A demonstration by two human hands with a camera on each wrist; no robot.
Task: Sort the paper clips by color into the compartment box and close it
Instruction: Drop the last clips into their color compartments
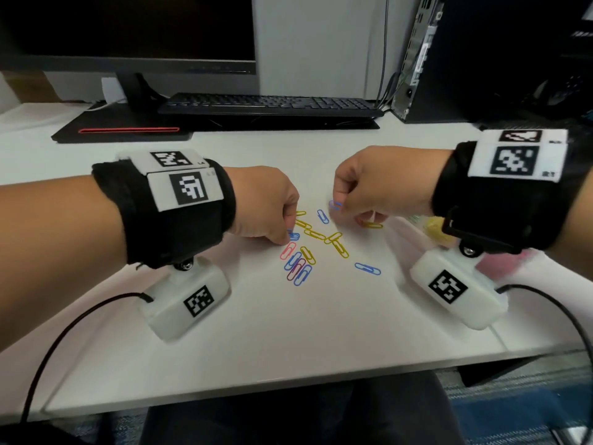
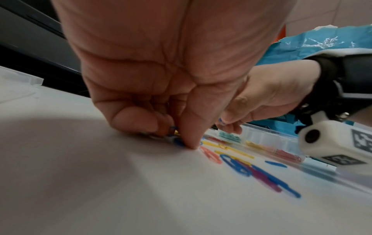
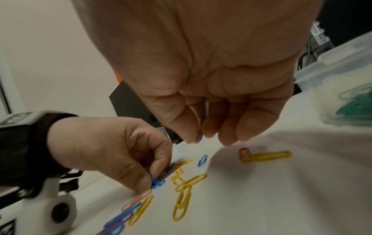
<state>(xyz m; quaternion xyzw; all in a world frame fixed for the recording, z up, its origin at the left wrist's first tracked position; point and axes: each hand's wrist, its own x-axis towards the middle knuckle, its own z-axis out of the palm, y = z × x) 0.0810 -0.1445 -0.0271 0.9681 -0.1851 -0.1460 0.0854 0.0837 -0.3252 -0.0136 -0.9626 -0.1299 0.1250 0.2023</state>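
Observation:
Blue, yellow, pink and purple paper clips [image 1: 313, 244] lie scattered on the white desk between my hands. My left hand [image 1: 287, 234] is down at the pile's left edge, its curled fingers pinching blue clips [image 3: 157, 182] against the desk. My right hand [image 1: 340, 208] hovers just above the pile's far right, thumb and fingers pinching a blue clip [image 3: 198, 136]. A yellow clip [image 1: 372, 225] lies under that hand. The clear compartment box [image 2: 271, 143] stands to the right, holding green, yellow and red clips in separate cells; my right wrist mostly hides it in the head view.
A black keyboard [image 1: 269, 104] and a monitor stand [image 1: 134, 91] sit at the back of the desk, a computer tower [image 1: 449, 59] at the back right. The desk's front edge [image 1: 288, 380] is close to my body. Camera cables trail from both wrists.

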